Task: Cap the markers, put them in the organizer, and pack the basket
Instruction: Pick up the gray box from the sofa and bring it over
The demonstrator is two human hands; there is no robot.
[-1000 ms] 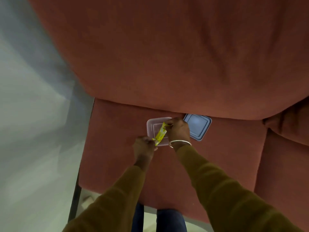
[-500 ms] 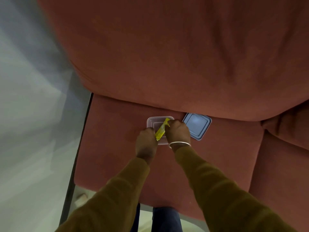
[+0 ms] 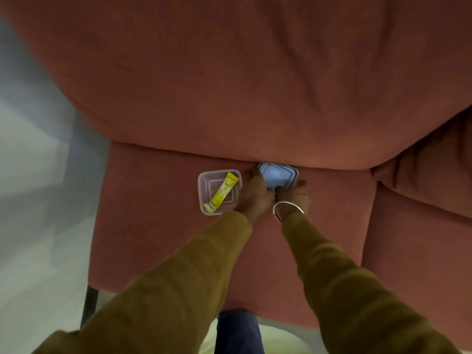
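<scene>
Head view: both hands, left [image 3: 255,194] and right [image 3: 293,194], clamped the lid [image 3: 277,173]; left of that grip, a sachet [image 3: 222,193] lay in the tub [image 3: 203,190].

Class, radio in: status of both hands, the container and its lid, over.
Left hand and right hand both on blue lid. Yellow sachet lying in clear container, uncovered. Nothing in the way on sofa seat.

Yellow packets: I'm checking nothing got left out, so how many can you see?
1. The yellow packet lies diagonally inside the clear container on the sofa seat. More could be hidden under the hands.
</scene>
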